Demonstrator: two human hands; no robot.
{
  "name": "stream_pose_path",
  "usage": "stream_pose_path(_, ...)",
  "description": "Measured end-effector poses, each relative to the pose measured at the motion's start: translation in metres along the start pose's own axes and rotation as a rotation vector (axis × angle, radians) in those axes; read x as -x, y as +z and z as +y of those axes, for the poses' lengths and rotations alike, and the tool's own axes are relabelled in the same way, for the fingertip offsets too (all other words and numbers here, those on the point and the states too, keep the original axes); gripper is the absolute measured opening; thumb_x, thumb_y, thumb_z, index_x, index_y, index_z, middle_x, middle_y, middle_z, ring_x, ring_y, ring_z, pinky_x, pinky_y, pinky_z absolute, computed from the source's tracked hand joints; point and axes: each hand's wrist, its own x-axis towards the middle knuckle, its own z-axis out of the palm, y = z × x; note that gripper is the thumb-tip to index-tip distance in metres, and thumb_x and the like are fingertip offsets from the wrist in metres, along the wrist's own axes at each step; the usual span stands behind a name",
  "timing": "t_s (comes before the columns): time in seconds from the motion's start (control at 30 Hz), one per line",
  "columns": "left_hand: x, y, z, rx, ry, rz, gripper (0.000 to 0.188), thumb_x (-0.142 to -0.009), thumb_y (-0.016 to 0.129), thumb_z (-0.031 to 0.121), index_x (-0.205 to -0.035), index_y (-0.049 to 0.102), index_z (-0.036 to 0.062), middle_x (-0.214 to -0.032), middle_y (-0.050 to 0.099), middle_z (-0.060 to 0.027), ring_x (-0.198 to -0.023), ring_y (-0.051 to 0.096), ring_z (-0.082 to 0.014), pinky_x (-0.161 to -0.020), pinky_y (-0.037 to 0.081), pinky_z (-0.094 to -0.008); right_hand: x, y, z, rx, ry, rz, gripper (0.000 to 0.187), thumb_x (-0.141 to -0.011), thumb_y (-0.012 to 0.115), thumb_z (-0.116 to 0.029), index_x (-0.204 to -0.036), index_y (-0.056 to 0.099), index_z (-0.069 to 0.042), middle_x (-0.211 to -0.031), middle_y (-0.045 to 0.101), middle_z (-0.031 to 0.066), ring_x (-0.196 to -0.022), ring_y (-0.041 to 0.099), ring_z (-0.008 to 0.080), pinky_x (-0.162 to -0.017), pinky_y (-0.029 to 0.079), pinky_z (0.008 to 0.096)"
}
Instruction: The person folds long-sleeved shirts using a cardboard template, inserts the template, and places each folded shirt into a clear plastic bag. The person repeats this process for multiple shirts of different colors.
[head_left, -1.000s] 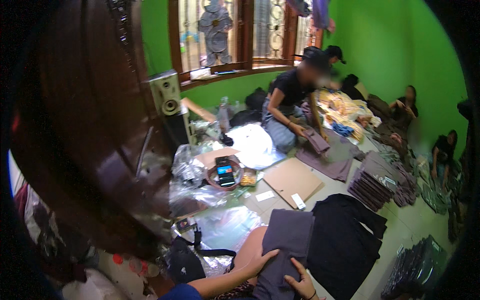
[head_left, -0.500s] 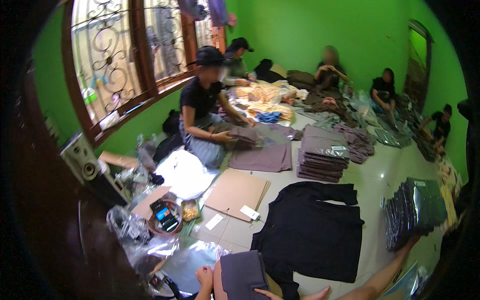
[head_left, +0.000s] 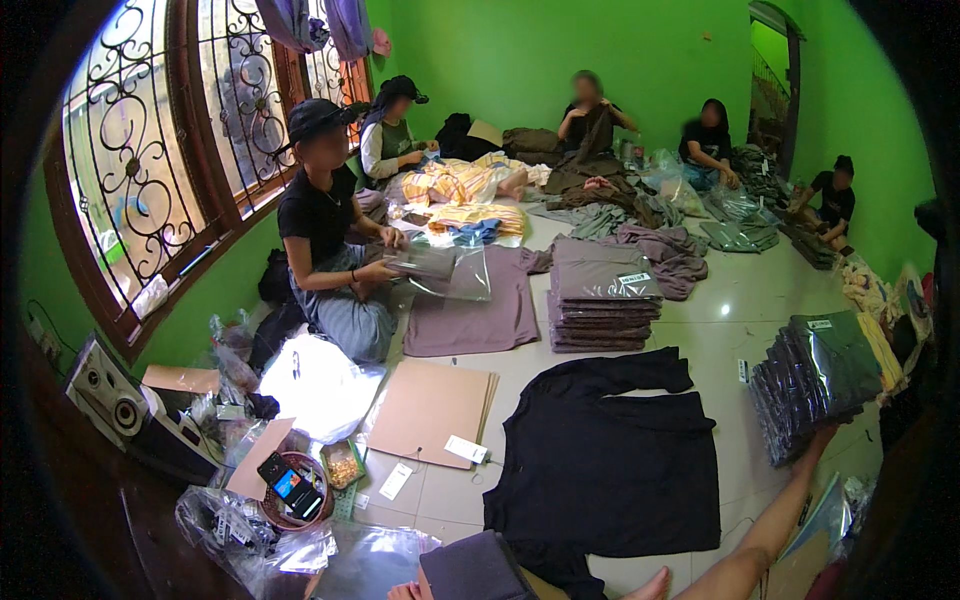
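Note:
A folded dark grey garment (head_left: 472,568) lies at the lower edge, with a strip of brown cardboard (head_left: 540,588) showing at its right side. Just left of the garment, a small part of my left hand (head_left: 404,592) shows; the frame edge cuts it off, so its grip is hidden. My right hand is out of the picture. Beside my left hand lie clear plastic bags (head_left: 365,558). A black long-sleeved top (head_left: 610,465) is spread flat on the floor ahead. Beyond its left side is a stack of brown cardboard sheets (head_left: 430,405), with white tags (head_left: 465,449) near the front edge.
A basket (head_left: 322,512) with a phone (head_left: 293,487) stands at left, near a speaker (head_left: 115,400). Bagged garments are stacked in the middle (head_left: 605,300) and at right (head_left: 820,380), beside my leg (head_left: 745,560). Several people sit farther back; one (head_left: 325,230) handles a bagged garment.
The view has shifted, so the scene sits differently. My right hand, earlier on the folded garment, has left the picture, and less of my left hand shows. The nearby co-worker's bagged garment is raised.

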Motion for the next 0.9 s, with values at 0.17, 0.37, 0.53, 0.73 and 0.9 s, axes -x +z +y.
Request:
stream_pose_path(0.17,-0.021,-0.031,0.030,0.035,-0.029,-0.015,0.017,-0.082,0.048,0.014,-0.083,0.056,-0.0001,-0.077,0.055,-0.0197,-0.072,0.049,-0.0358,-0.067,0.040,-0.0440,0.001,-0.001,0.003,-0.052,0.053,-0.010,0.061,-0.076,0.070,-0.017,-0.129,0.042,-0.007,-0.125,0.047,0.0106,-0.117,0.041,0.0191,-0.100,0.032,0.0315)
stream_pose_path(0.37,-0.019,-0.080,0.059,0.360,-0.291,0.023,0.023,-0.083,0.045,0.014,-0.082,0.056,-0.0067,-0.075,0.055,-0.0234,-0.069,0.049,-0.0353,-0.065,0.040,-0.0417,0.010,-0.002,0.007,-0.024,0.001,0.004,0.060,-0.076,0.069,-0.018,-0.128,0.042,-0.008,-0.125,0.046,0.0109,-0.117,0.041,0.0202,-0.099,0.032,0.0316)
stream_pose_path(0.53,-0.037,-0.060,0.028,0.168,-0.281,-0.131,0.031,-0.087,0.046,0.027,-0.088,0.055,-0.0030,-0.075,0.054,-0.0212,-0.069,0.050,-0.0348,-0.062,0.041,-0.0404,0.010,0.001,0.009,0.034,-0.053,-0.002,0.059,-0.077,0.069,-0.019,-0.128,0.042,-0.008,-0.125,0.046,0.0112,-0.118,0.040,0.0202,-0.099,0.031,0.0312)
stream_pose_path(0.73,-0.131,-0.128,-0.021,0.901,-0.656,0.246,0.023,-0.086,0.050,0.024,-0.090,0.053,0.0018,-0.071,0.049,-0.0096,-0.062,0.046,-0.0213,-0.056,0.039,-0.0316,0.016,0.008,0.009,0.050,-0.090,0.022,0.058,-0.076,0.069,-0.019,-0.127,0.043,-0.007,-0.123,0.047,0.0114,-0.115,0.042,0.0193,-0.098,0.032,0.0305)
stream_pose_path(0.9,-0.179,-0.246,-0.015,1.550,-0.533,0.502,0.017,-0.086,0.052,0.023,-0.091,0.052,0.0057,-0.067,0.045,0.0000,-0.056,0.043,-0.0100,-0.050,0.037,-0.0242,0.023,0.013,0.012,0.057,-0.125,0.056,0.059,-0.075,0.070,-0.020,-0.127,0.044,-0.007,-0.122,0.048,0.0110,-0.113,0.043,0.0188,-0.097,0.033,0.0300)
